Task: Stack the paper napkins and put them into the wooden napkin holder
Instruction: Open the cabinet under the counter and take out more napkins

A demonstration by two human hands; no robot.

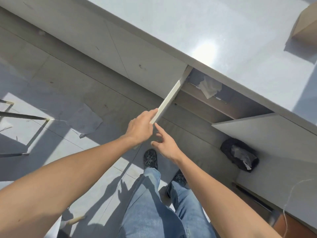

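At the bottom centre of the frame, legs in blue jeans (154,203) are seen from above, with two dark patterned shoes (150,158) planted on the grey tiled floor (56,79). Both bare forearms are stretched forward from the lower corners toward the middle of the frame. The left hand (139,129) is closed around the outer corner of an open cabinet door (169,98), the fingers wrapped over its pale edge. The right hand (165,145) is held just beside and below that corner, its fingers spread apart and the index finger pointed up at the door's lower end; whether the fingertip is touching the edge cannot be told, and nothing is gripped by it.

At the middle left, a sheet of paper (84,121) is lying flat on the floor, near the thin metal legs of a piece of furniture (22,117). At the lower right, a black bin (240,154) with crumpled paper inside is set against the cabinet base.

Beyond the door, inside the opened cabinet under the counter, a crumpled white paper napkin (210,86) is seen on a shelf. The grey countertop (214,28) is spread diagonally across the upper right, brightly lit, and at its far right edge part of a light wooden object (305,26) is visible, cut off by the frame.
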